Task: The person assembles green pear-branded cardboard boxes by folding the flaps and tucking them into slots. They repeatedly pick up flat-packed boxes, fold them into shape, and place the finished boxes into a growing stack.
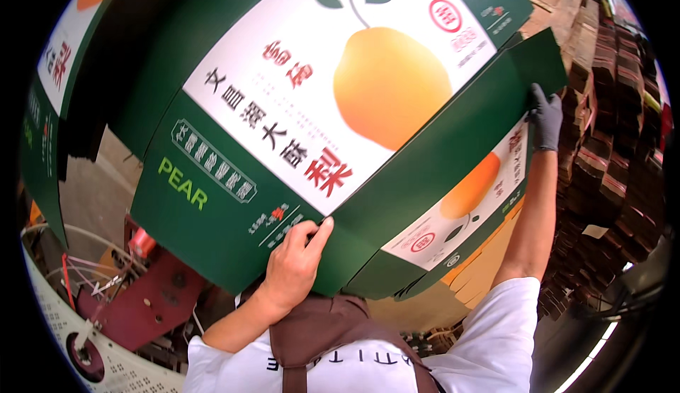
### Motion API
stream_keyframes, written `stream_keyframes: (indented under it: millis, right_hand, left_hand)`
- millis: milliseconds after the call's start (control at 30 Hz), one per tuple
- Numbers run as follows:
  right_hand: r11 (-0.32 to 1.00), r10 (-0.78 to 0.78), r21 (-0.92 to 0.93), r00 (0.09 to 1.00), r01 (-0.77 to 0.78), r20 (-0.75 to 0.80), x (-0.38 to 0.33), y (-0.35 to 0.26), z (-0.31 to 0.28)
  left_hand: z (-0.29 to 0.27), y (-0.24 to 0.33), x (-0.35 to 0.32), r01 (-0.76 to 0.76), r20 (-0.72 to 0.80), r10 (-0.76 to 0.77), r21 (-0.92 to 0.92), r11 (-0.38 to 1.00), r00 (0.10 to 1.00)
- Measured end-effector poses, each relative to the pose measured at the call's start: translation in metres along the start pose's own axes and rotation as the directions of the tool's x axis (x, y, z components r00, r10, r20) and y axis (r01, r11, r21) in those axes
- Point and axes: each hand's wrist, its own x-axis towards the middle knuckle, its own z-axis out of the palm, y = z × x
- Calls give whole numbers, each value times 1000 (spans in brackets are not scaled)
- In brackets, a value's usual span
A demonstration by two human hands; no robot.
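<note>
A large green cardboard carton blank point(241, 138), printed with a yellow pear on a white panel, fills the space in front of me and lies tilted. My left hand point(294, 257) is bare and closed on its near edge, the thumb pressed on the printed face and the fingers partly out of sight. At the right end, my right hand point(546, 118) wears a dark grey glove and grips the carton's edge beside a narrower panel with a smaller pear picture point(470, 186). Part of the right fingers is hidden behind the board.
Another green printed carton piece point(44, 134) stands at the far left. Below it is a machine with a dark red metal part point(152, 301) and a perforated pale cover point(117, 365). Stacks of brown cardboard point(602, 131) rise on the right, beside wooden boards point(567, 21).
</note>
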Motion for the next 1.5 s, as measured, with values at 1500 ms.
stream_keyframes:
  millis: [1500]
  right_hand:
    - [995, 70, -68, 996, -74, -59, 0, 11, 9]
  left_hand:
    - [-17, 23, 107, -428, 56, 426, 198, 882, 903]
